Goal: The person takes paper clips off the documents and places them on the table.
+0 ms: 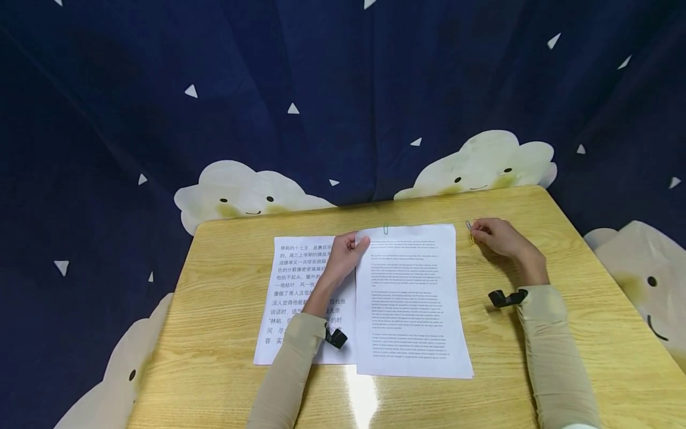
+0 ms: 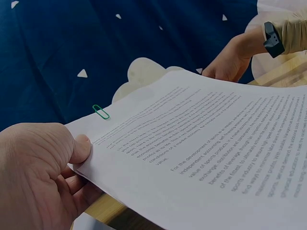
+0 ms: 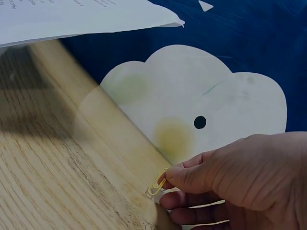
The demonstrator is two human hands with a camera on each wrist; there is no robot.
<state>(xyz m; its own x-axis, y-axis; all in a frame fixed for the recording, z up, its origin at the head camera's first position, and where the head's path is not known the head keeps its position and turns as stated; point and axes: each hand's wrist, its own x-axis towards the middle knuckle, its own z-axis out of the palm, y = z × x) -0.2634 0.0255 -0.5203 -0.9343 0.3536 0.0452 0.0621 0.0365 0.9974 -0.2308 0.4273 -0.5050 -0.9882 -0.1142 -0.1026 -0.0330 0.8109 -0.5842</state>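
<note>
My left hand [image 1: 343, 256] pinches the upper left corner of the English-printed sheets [image 1: 409, 304], thumb on top and fingers beneath. In the left wrist view these sheets are lifted off the table at that corner. A green paper clip [image 2: 101, 112] sits on their top edge. To the right of the sheets, my right hand [image 1: 498, 238] pinches a yellow paper clip [image 3: 157, 184] between thumb and forefinger, low over the table. A blue paper clip [image 1: 468, 224] shows beside the right fingertips in the head view.
Chinese-printed paper [image 1: 300, 268] lies on the wooden table [image 1: 214, 310] under my left forearm, partly covered by it. A dark blue curtain [image 1: 321, 89] with white clouds hangs behind the table's far edge.
</note>
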